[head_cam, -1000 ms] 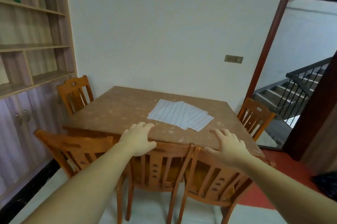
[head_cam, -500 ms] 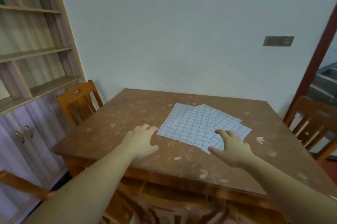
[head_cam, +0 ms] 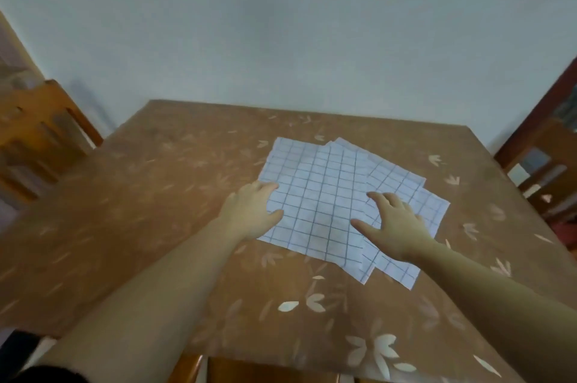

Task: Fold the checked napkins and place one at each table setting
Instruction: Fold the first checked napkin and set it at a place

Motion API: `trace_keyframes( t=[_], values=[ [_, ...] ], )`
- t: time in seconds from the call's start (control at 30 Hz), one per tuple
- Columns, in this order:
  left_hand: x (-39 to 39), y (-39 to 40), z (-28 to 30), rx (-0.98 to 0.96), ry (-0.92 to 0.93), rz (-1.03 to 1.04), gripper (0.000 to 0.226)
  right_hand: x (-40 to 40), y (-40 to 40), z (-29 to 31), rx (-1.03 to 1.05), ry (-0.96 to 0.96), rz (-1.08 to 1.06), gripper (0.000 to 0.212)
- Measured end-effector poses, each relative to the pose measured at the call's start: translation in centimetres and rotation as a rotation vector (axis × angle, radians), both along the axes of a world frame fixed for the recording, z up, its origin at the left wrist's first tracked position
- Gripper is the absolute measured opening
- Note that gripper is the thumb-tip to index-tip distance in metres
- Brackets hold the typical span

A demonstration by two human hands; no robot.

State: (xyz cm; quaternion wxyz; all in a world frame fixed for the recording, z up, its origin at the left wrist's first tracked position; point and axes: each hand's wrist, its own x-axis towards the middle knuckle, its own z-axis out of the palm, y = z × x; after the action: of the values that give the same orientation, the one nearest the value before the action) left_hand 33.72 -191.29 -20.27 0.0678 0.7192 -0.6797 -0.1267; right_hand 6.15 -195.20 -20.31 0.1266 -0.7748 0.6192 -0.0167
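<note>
Several white napkins with a blue check [head_cam: 324,195] lie flat in a loose, overlapping pile on the middle of the brown table [head_cam: 156,195]. My left hand [head_cam: 251,211] rests with straight fingers on the left edge of the top napkin. My right hand [head_cam: 393,225] lies spread on the right part of the pile, thumb pointing left across the top napkin. Neither hand grips any cloth.
The table carries a pale leaf pattern and butts against a white wall. A wooden chair [head_cam: 37,133] stands at its left side, another chair [head_cam: 549,170] at the right by a dark door frame. A chair back [head_cam: 268,370] shows below the near edge.
I have moved closer to the table and the view has tilted down. Both hands have gone forward from the near chairs onto the napkin pile.
</note>
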Motion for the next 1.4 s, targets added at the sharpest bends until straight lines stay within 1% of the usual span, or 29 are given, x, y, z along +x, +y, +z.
trace_keyframes(
  t=[0.07, 0.13, 0.23, 0.33, 0.43, 0.53, 0.63, 0.97, 1.13, 1.23, 1.3, 1.4],
  values=[
    [0.7, -3.0, -3.7, 0.044, 0.031, -0.025, 0.064, 1.0, -2.4, -3.1, 0.063, 0.047, -0.002, 0.082],
    [1.4, -5.5, -7.5, 0.097, 0.041, -0.038, 0.068, 2.4, -4.5, -6.5, 0.121, 0.042, -0.013, 0.083],
    [2.3, -9.0, -12.7, 0.164, -0.015, -0.092, 0.07, 4.7, -6.8, -11.4, 0.179, 0.05, 0.002, 0.085],
    [3.0, -11.9, -16.1, 0.189, -0.047, -0.165, 0.067, 6.5, -8.9, -15.3, 0.19, 0.102, 0.038, 0.089],
    [3.3, -14.6, -18.1, 0.14, -0.082, -0.234, 0.066, 7.7, -11.0, -18.0, 0.127, 0.086, 0.029, 0.091],
    [3.4, -16.3, -20.1, 0.106, -0.077, -0.183, 0.077, 8.5, -12.6, -19.8, 0.06, 0.032, -0.02, 0.095],
    [3.3, -16.4, -21.7, 0.087, -0.086, -0.138, 0.083, 8.6, -13.0, -20.9, 0.023, 0.039, -0.036, 0.095],
    [3.1, -14.8, -21.9, 0.069, -0.099, -0.141, 0.084, 8.6, -11.3, -20.8, 0.014, 0.05, 0.048, 0.091],
    [2.3, -11.7, -21.7, 0.079, -0.097, -0.113, 0.084, 8.8, -8.1, -20.7, 0.009, 0.021, 0.063, 0.082],
    [1.4, -9.1, -21.7, 0.081, -0.102, -0.08, 0.088, 8.8, -6.1, -21.0, -0.006, -0.061, 0.066, 0.075],
    [0.8, -7.2, -21.4, 0.079, -0.08, -0.054, 0.087, 8.6, -4.8, -20.6, -0.048, -0.143, 0.074, 0.061],
    [-0.3, -4.2, -21.1, 0.068, -0.031, -0.014, 0.082, 7.8, -3.6, -19.9, -0.206, -0.213, 0.153, 0.03]
  ],
)
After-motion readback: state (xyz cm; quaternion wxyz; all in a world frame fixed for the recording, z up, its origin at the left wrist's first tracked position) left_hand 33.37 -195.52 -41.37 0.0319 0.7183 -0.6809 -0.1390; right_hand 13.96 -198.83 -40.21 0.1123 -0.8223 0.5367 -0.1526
